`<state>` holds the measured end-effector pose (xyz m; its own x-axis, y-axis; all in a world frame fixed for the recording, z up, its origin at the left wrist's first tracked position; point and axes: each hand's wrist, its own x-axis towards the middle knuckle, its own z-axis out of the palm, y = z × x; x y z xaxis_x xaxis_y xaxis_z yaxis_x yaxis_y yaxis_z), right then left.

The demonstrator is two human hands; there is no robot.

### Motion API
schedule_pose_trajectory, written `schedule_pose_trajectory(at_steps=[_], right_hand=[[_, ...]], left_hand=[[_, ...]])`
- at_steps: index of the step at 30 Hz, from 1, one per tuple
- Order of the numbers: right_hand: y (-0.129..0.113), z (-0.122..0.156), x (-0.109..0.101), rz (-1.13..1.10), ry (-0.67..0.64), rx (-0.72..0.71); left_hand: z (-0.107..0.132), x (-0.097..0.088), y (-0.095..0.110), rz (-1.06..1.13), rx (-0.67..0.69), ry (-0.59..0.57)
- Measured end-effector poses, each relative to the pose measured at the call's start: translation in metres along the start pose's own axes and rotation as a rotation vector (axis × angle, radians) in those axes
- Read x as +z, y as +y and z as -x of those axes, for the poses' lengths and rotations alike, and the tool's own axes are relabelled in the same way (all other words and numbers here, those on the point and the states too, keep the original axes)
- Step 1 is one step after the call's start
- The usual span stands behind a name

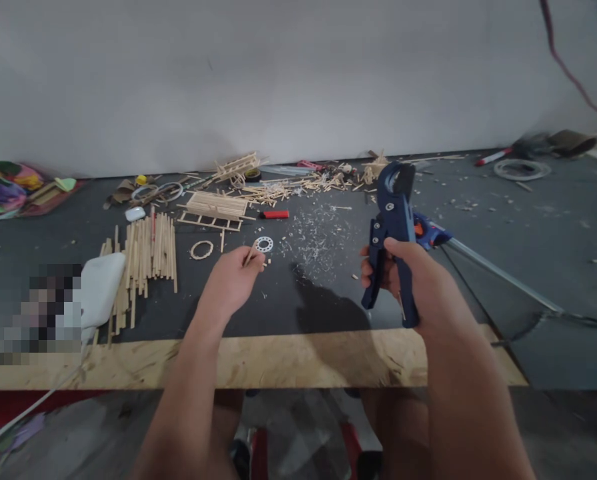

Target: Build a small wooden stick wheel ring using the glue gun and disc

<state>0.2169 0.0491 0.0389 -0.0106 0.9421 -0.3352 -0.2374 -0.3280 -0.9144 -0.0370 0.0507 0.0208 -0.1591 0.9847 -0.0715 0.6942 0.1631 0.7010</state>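
My right hand [408,277] is closed round the handles of a dark blue cutter [392,220], held upright above the dark table mat [308,293]. My left hand [234,280] pinches a short thin wooden stick [249,256] just above the mat. A small white ring with holes [263,244] lies just beyond its fingertips, and a loop of wood [201,250] lies to the left of that. Pale shavings [318,237] are scattered between my two hands.
A bundle of wooden sticks [145,257] lies at left beside a white object [99,287]. A small stick frame [214,208], a red lighter [274,214] and stick scraps [298,183] sit further back. A blue glue gun [431,233] lies behind the cutter. The bare board edge [258,363] runs along the front.
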Motion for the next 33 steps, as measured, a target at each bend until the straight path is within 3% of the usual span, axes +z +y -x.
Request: schedule_pose_trajectory(at_steps=[6,16,23,28,33], right_hand=[[0.008,-0.004,0.001,0.053,0.021,-0.005],[0.005,-0.006,0.008,0.113,0.005,-0.012],[0.005,-0.009,0.008,0.113,0.0,-0.01],[0.004,-0.009,0.005,0.123,0.009,-0.017],[0.001,-0.008,0.002,0.077,0.007,-0.003]], left_hand=[[-0.004,-0.006,-0.016,-0.167,-0.074,0.001],[-0.029,0.006,-0.02,-0.323,-0.014,-0.148],[-0.037,0.006,-0.01,-0.352,0.011,-0.169],[-0.068,0.006,0.004,-0.4,0.077,-0.14],[-0.097,0.026,0.021,-0.427,0.157,-0.157]])
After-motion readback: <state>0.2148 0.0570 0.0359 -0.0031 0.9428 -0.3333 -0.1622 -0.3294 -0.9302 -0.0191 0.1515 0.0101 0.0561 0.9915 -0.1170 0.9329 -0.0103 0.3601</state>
